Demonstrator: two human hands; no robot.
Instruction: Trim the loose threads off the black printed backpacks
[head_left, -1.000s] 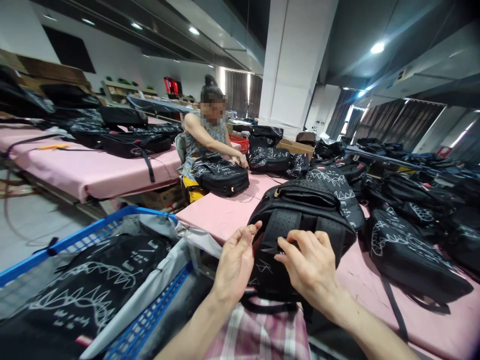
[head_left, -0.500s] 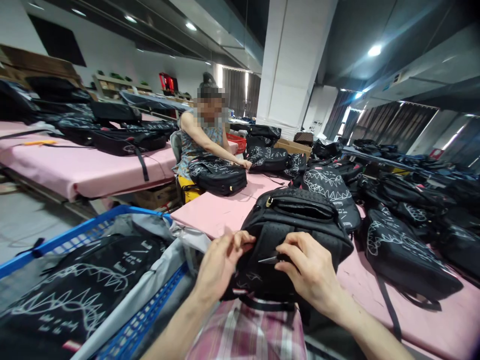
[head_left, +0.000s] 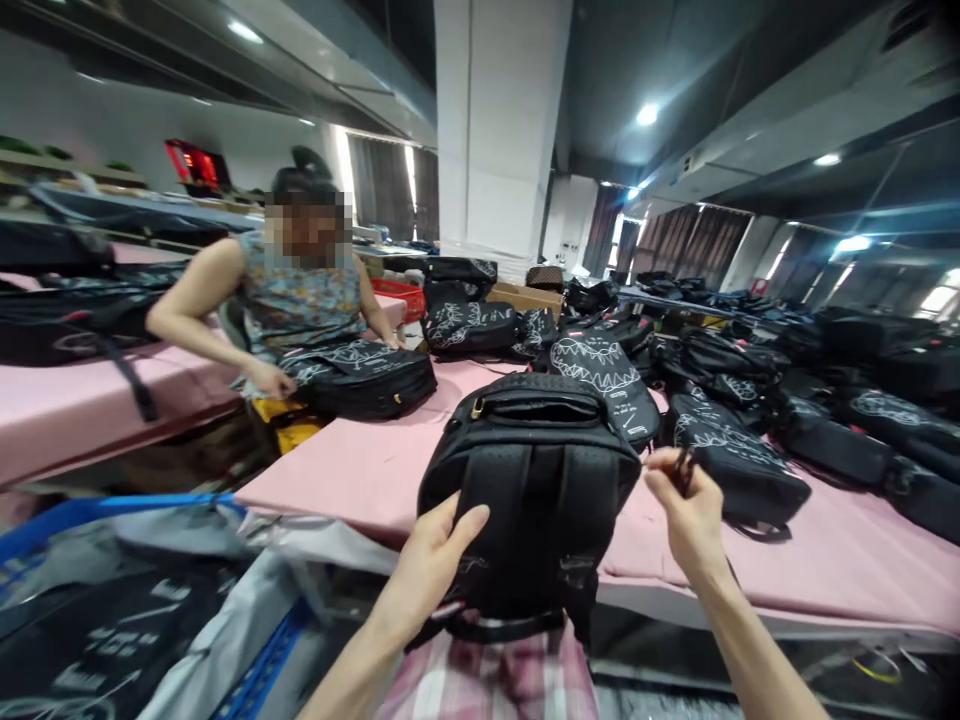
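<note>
A black backpack [head_left: 525, 480] stands upright at the near table edge above my lap, its shoulder straps toward me and its top zipped opening gaping a little. My left hand [head_left: 442, 545] grips its left side, thumb on the strap panel and fingers partly hidden behind. Beside its right edge, my right hand [head_left: 686, 505] is raised and closed around small scissors [head_left: 684, 468]; only a dark handle loop shows, and the blades are hidden.
A blue basket [head_left: 135, 510] with a grey lining and a printed black backpack sits at left. Across the pink table [head_left: 352, 470], a co-worker [head_left: 300, 290] handles another backpack [head_left: 360, 378]. Several more backpacks [head_left: 735, 460] lie along the right.
The view has swung right. My right hand has moved off the backpack's front to its right side with the scissors. My left hand now grips the left side, and the backpack's straps face me squarely.
</note>
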